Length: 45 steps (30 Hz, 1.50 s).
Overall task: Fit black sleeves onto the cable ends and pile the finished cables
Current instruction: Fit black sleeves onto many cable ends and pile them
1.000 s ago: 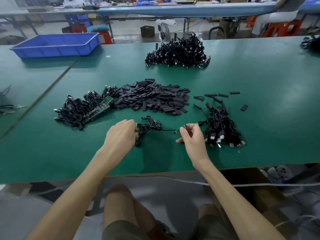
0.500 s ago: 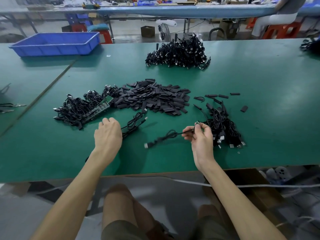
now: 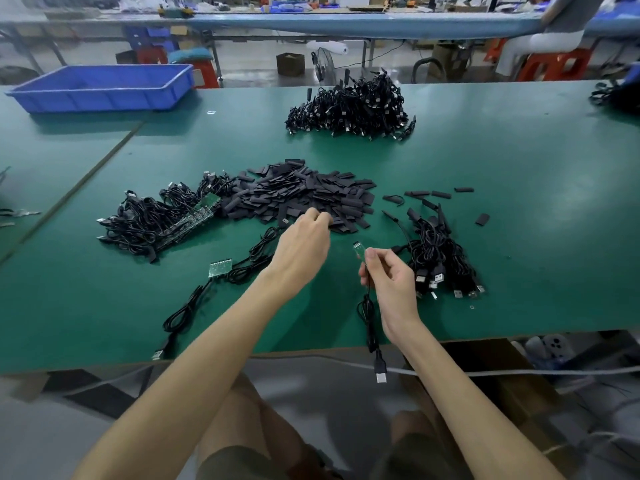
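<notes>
My right hand (image 3: 388, 278) pinches a black cable (image 3: 369, 313) just below its small green board end (image 3: 358, 249), which points up. The cable hangs past the table's front edge, its USB plug (image 3: 381, 374) at the bottom. My left hand (image 3: 304, 240) reaches to the near edge of the black sleeve pile (image 3: 304, 195), fingers curled onto the sleeves; the fingertips are hidden. A second cable (image 3: 214, 292) with a green board (image 3: 220, 268) lies loose on the table to the left. A pile of cables (image 3: 440, 261) lies right of my right hand.
Unsleeved cables with green boards (image 3: 156, 223) are heaped left of the sleeves. A larger cable heap (image 3: 349, 109) sits farther back. Loose sleeves (image 3: 429, 194) lie at the right. A blue bin (image 3: 100, 86) stands back left on the green table (image 3: 519, 168).
My left hand let go of one cable, left it on the table and moved up to the sleeve pile. My right hand raised its cable upright, so it now hangs over the edge.
</notes>
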Each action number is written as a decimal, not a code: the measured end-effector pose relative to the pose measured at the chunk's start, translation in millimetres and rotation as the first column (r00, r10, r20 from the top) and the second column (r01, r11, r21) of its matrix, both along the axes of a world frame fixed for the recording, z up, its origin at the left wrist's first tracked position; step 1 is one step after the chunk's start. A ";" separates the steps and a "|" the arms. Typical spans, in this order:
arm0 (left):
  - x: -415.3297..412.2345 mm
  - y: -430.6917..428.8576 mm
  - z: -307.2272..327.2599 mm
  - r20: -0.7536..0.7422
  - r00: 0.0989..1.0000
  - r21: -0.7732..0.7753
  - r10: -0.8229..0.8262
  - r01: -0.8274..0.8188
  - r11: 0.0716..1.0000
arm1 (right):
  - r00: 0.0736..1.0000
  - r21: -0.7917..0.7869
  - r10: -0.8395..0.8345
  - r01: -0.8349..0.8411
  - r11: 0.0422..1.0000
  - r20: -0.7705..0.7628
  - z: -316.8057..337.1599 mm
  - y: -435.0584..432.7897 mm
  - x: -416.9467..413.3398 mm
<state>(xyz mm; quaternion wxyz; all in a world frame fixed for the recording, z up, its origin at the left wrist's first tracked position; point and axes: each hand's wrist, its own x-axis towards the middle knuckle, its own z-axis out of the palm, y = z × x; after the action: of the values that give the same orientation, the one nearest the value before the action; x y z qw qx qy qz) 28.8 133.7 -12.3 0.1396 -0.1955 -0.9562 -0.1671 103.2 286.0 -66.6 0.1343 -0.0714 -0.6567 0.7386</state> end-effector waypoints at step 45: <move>11.8 -10.7 -25.1 0.386 0.843 0.602 -0.375 0.077 0.794 | 0.998 0.085 0.055 -0.055 0.995 0.002 -1.7 -3.4 2.0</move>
<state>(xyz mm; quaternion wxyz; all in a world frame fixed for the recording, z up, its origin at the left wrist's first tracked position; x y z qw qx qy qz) 40.6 123.0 -37.4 -0.0759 -0.2135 -0.8347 -0.5019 105.2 282.6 -68.3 0.1170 -0.0472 -0.6893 0.7134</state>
